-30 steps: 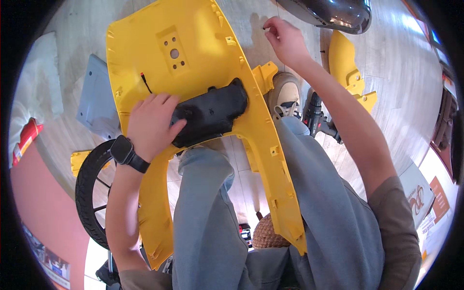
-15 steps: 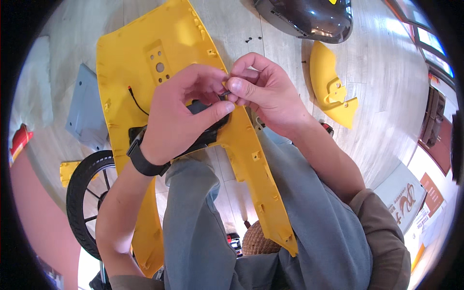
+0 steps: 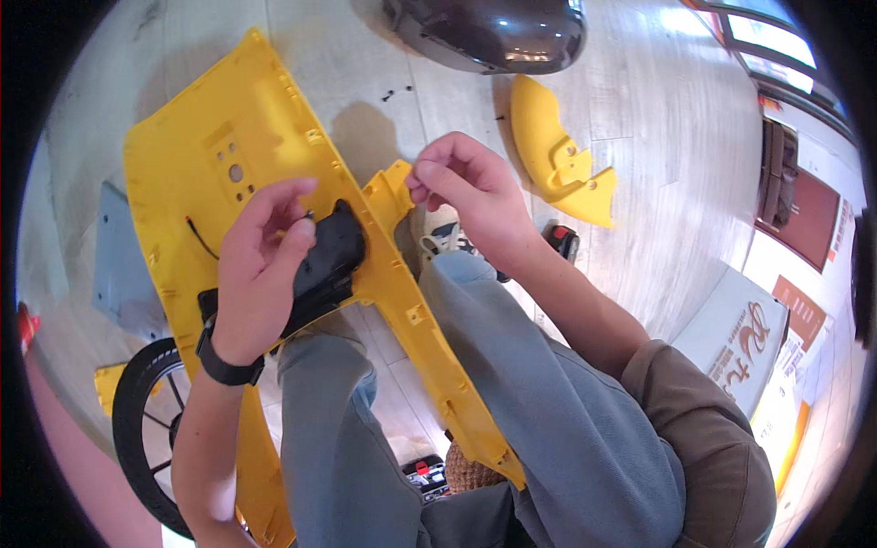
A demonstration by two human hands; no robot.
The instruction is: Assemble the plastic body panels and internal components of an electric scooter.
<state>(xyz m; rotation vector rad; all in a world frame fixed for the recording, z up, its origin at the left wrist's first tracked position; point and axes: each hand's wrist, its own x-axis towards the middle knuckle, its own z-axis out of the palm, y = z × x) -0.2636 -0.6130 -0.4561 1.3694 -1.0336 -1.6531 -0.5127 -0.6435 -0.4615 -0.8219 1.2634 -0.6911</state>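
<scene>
A large yellow plastic panel (image 3: pixel 265 119) lies tilted across my legs, its ribbed inner face up. A black plastic part (image 3: pixel 333 256) sits in its opening. My left hand (image 3: pixel 260 274) is over that part, fingers curled and thumb near the middle finger. A tiny dark piece shows at the fingertips, too small to name. My right hand (image 3: pixel 470 196) is past the panel's right edge, thumb and fingers pinched beside a yellow tab (image 3: pixel 393 187). Whatever the pinch holds is hidden. A thin black cable (image 3: pixel 199 236) with a red tip lies on the panel left of my left hand.
On the wooden floor lie a curved yellow part (image 3: pixel 548 137), a glossy black shell (image 3: pixel 493 32) and several small dark screws (image 3: pixel 397 93). A grey panel (image 3: pixel 128 265) and a black tyre (image 3: pixel 132 429) are at left. A box (image 3: pixel 722 338) stands at right.
My hands have moved apart from their meeting point above the panel, the left drawing left and down. The whole view has shifted, so the panel appears farther left and lower.
</scene>
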